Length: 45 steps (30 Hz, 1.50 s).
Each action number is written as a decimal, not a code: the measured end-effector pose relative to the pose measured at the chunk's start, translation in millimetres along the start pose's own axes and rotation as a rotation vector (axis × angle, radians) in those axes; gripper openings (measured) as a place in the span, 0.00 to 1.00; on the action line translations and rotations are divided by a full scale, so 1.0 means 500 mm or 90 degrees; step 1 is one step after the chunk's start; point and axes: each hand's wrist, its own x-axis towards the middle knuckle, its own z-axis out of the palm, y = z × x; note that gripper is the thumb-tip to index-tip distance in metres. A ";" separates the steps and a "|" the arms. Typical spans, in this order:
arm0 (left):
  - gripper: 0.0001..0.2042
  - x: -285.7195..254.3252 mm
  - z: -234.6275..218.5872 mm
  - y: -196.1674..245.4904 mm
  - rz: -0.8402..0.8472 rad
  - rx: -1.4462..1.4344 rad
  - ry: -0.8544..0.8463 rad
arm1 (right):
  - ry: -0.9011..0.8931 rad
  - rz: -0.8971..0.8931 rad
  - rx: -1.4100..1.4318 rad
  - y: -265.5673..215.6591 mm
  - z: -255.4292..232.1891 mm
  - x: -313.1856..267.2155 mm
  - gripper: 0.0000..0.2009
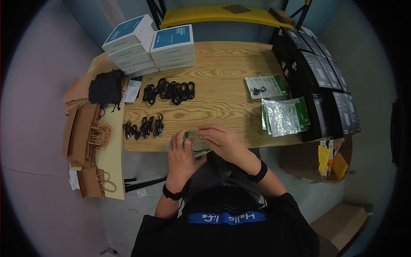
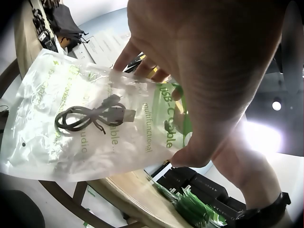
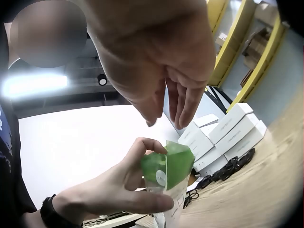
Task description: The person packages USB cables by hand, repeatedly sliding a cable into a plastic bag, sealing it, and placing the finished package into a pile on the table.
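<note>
A clear bag with green print [image 2: 42, 142] hangs from the left hand [image 1: 180, 160], whose thumb and fingers grip it near its green top [image 3: 178, 166]. Inside the bag a short black cable [image 2: 78, 118] lies coiled, as the left wrist view shows. The right hand [image 1: 227, 145] is held just beside the bag's top, at the table's front edge. In the right wrist view its fingers [image 3: 183, 102] are loosely extended above the green top, apart from it, with nothing seen between them.
Short cables [image 1: 145, 126] and longer black cables [image 1: 171, 91] lie on the table [image 1: 218, 64]. White boxes [image 1: 173, 47] stand at the back left. Green-edged bags [image 1: 284, 115] lie beside black boxes [image 1: 317, 73] at right. Paper bags [image 1: 81, 132] are at far left; a carton [image 1: 299, 162] stands below right.
</note>
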 end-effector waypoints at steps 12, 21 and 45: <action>0.45 0.012 0.018 0.004 0.047 0.037 0.016 | -0.066 0.097 0.018 0.054 0.029 -0.070 0.11; 0.17 -0.005 0.026 -0.036 -0.299 -0.662 -0.033 | 0.122 0.017 0.062 0.049 0.007 -0.082 0.09; 0.20 -0.005 0.040 -0.060 -0.312 -0.703 0.081 | 0.130 0.224 0.120 0.062 -0.077 -0.051 0.09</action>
